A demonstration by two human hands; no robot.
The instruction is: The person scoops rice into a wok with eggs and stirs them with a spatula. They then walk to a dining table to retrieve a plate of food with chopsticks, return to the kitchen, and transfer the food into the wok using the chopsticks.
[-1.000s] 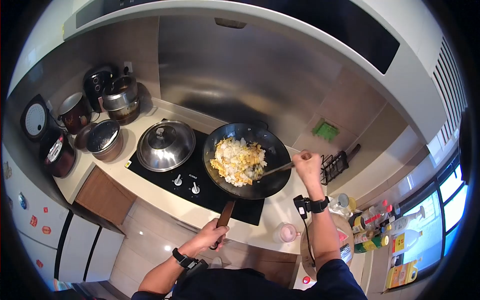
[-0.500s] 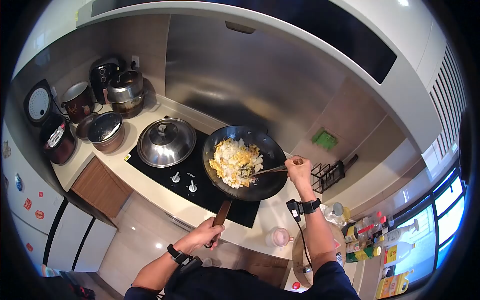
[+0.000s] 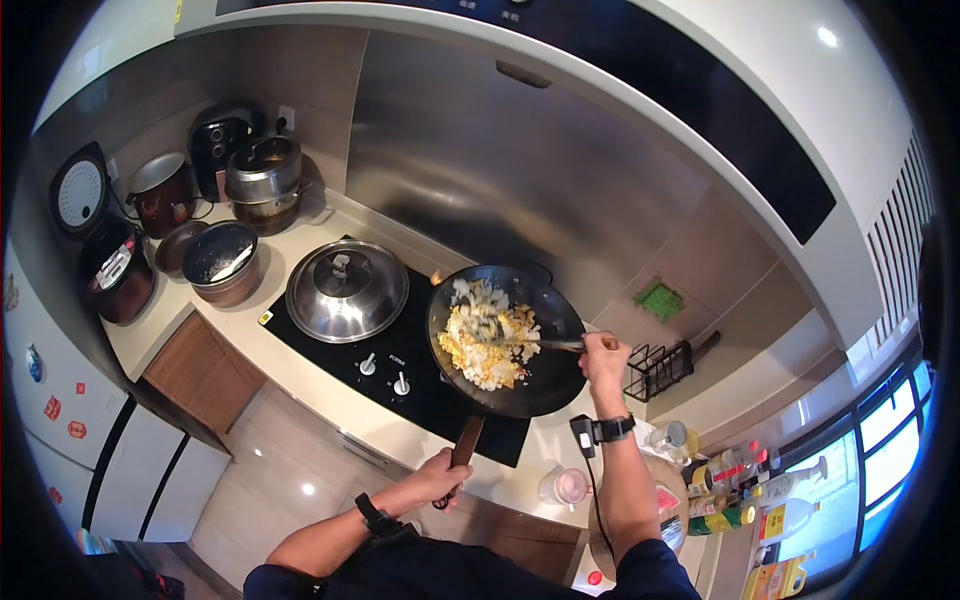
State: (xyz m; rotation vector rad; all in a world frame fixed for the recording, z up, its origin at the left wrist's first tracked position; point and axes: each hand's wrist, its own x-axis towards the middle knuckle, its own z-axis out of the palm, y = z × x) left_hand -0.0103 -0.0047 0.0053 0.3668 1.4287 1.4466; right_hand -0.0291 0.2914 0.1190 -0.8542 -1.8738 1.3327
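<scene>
My left hand (image 3: 437, 478) is wrapped round the brown handle (image 3: 467, 441) of a dark wok (image 3: 556, 385) on the right side of the stove. White rice with yellow egg pieces (image 3: 490, 365) fills the wok's left and middle part. Over the wok's right rim, my right hand (image 3: 604, 360) grips a spatula (image 3: 562, 345) by its end. The spatula's blade is in the rice and blurred by motion. A small orange spot (image 3: 437, 277) shows at the wok's upper left rim; I cannot tell what it is.
A domed steel lid (image 3: 347, 290) sits left of the wok on the black stove (image 3: 415, 420). Pots, a rice cooker (image 3: 112, 270) and an air fryer (image 3: 222, 150) stand farther left. At right are a pink cup (image 3: 570, 487), a wire rack (image 3: 660, 372) and several bottles (image 3: 725, 518).
The camera view has shifted, so the stove appears farther right. The spatula blade has moved left and up through the rice. The orange spot has appeared at the wok's rim.
</scene>
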